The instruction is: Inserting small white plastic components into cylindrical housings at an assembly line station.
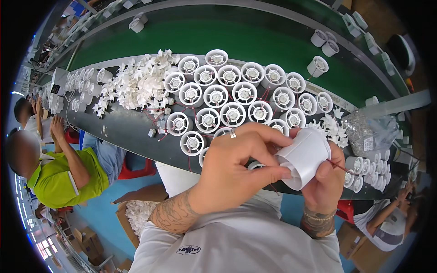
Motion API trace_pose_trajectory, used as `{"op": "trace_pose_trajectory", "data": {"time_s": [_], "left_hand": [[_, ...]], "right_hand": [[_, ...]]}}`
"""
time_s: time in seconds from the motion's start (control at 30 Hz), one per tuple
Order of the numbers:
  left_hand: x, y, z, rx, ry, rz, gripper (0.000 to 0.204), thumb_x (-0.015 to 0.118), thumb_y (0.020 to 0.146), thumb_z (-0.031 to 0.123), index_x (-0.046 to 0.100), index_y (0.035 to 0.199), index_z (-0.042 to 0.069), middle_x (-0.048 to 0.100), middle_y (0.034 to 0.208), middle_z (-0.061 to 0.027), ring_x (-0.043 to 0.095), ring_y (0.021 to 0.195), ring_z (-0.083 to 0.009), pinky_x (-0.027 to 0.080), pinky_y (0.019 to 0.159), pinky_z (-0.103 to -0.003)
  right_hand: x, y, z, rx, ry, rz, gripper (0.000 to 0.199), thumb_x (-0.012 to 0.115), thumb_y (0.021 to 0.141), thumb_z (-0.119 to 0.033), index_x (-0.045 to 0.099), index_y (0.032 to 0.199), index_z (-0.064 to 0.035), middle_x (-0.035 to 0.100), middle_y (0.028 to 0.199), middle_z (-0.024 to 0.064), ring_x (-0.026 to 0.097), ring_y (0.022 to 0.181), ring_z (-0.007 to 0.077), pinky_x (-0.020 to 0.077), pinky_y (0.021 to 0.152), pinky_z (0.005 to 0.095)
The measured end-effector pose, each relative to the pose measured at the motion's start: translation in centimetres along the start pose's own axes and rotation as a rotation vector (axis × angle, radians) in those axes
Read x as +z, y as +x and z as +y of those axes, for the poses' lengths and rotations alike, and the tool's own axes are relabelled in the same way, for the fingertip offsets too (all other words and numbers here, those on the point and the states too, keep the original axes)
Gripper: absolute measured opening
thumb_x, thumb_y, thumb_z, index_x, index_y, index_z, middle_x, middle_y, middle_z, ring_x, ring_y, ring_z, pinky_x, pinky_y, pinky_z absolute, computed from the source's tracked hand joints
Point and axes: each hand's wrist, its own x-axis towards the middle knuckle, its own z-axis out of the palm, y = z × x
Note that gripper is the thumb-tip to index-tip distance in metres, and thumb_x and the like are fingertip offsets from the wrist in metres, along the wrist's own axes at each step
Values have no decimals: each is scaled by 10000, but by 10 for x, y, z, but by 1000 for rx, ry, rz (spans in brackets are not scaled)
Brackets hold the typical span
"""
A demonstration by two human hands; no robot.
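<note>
Above my lap, a white cylindrical fan housing (306,157) lies tilted in my right hand (324,179), whose fingers and thumb wrap round its far end and side. My left hand (241,161), a ring on one finger, is closed at the housing's open end, thumb at the mouth and fingers over the rim. A white piece shows inside that mouth; the left fingers partly hide it. A thin red wire (337,165) sticks out by the right thumb. Just beyond my hands stand many similar housings (232,113) with spoked insides, several trailing red wires.
A heap of white fan impellers (141,82) lies left of the housings, with a smaller pile (332,128) at right. Small motors (159,125) sit near the heap. A clear bag of metal parts (364,132) stands at right. Behind runs a green conveyor belt (182,32). A co-worker (68,168) sits at left.
</note>
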Motion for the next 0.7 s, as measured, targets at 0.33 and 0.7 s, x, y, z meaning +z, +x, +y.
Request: {"op": "trace_pose_trajectory", "data": {"time_s": [0.33, 0.7], "left_hand": [[29, -7, 0, -102, 96, -339, 321, 805, 648, -23, 506, 746, 41, 645, 976, -129, 653, 823, -221, 539, 696, -297], [107, -16, -6, 100, 139, -776, 295, 782, 740, 88, 597, 954, 8, 643, 883, -106, 640, 693, -246, 549, 628, -321]], "right_hand": [[-33, -65, 0, 137, -2, 178, 358, 794, 773, -262, 643, 962, 3, 566, 1241, 289, 620, 1054, 327, 498, 916, 449], [-117, -180, -39, -168, -569, 892, 214, 744, 767, -80, 617, 925, -12, 629, 1133, 134, 608, 973, 222, 488, 861, 342]]}}
